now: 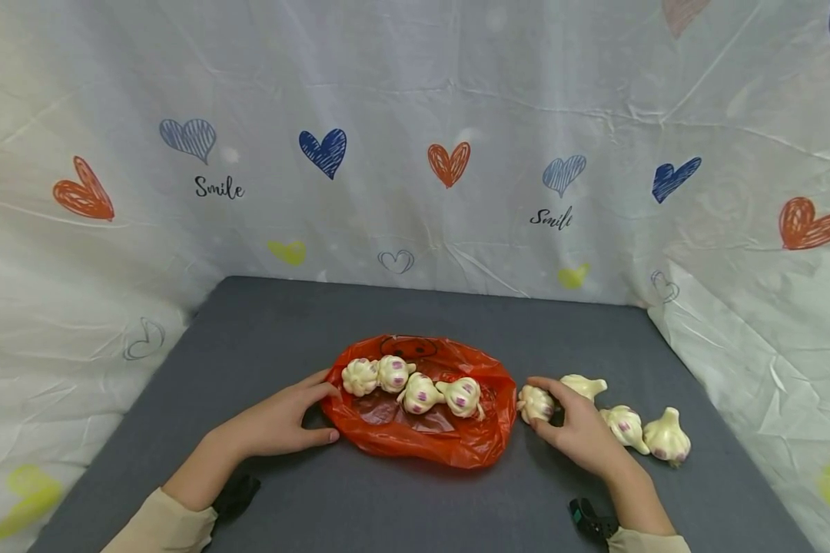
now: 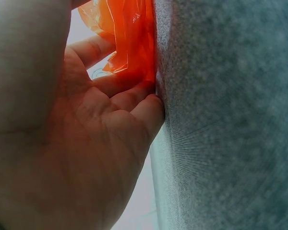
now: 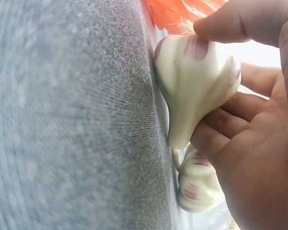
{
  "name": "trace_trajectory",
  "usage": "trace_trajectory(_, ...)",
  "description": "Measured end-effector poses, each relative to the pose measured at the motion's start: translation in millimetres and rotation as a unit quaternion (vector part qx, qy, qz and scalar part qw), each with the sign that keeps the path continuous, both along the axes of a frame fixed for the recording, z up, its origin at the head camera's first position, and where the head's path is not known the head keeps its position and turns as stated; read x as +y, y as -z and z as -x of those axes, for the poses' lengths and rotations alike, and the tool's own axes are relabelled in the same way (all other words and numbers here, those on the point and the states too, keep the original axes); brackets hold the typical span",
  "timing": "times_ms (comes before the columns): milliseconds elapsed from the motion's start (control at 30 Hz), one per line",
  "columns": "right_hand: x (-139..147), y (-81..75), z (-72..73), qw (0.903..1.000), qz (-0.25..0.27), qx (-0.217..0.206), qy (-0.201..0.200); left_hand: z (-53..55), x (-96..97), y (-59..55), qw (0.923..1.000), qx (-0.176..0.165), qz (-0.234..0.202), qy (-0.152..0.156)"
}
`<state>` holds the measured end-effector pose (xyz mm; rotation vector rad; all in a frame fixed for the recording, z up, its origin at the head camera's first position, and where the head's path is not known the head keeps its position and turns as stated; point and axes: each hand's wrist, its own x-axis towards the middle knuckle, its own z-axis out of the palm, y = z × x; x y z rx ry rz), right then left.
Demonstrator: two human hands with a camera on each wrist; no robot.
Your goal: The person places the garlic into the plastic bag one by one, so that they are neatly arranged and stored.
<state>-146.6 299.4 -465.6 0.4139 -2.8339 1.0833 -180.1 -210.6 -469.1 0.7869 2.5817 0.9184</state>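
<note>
A red plastic bag (image 1: 422, 449) lies with its mouth spread wide, and several garlic bulbs (image 1: 420, 394) rest inside. My left hand (image 1: 283, 418) holds the bag's left side, thumb toward the front and index finger at the rim. In the left wrist view, the lower fingers of the left hand (image 2: 105, 124) rest curled against the table beside the red plastic. Just right of the bag, my right hand (image 1: 584, 434) grips a garlic bulb (image 3: 197, 81) between thumb and fingers, low over the table.
Three more garlic bulbs (image 1: 667, 438) lie to the right of my right hand on the dark grey table (image 1: 401, 507). A white curtain (image 1: 387, 84) printed with hearts hangs behind the table and along both sides. Each wrist carries a dark strap (image 1: 591, 521).
</note>
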Motion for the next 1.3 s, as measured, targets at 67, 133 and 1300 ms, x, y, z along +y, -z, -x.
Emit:
trace_trajectory(67,0.4,-0.4,-0.6,1.0,-0.002,0.002,-0.006,-0.1,0.0,-0.1,1.0,0.001,0.001,0.001)
trace_trajectory(133,0.8,-0.3,-1.0,0.9999,-0.002,0.004,-0.011,-0.2,0.1,-0.3,1.0,0.001,0.001,0.001)
trace_trajectory(1300,5.2,-2.8,-2.2,0.9948,-0.01,0.099,0.021,-0.1,-0.2,0.6,1.0,-0.004,-0.001,0.001)
